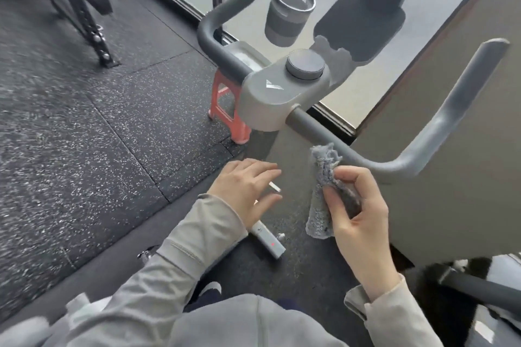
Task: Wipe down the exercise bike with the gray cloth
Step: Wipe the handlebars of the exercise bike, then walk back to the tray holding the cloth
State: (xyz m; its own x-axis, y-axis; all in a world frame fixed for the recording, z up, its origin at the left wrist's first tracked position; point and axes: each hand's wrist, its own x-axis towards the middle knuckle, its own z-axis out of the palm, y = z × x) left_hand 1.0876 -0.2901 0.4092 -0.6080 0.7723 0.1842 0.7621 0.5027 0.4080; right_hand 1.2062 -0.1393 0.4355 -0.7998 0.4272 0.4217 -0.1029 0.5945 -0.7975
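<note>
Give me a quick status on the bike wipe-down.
Right hand pinching gray cloth beside handlebar. Left hand open, empty. Cup in holder; nothing blocking.

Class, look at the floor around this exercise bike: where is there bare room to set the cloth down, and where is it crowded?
Free: the speckled floor mat, from the red stool across to the black frame. Crowded: the strip under the left hand, where a white device lies, and around the right hand holding the gray cloth by the handlebar.
</note>
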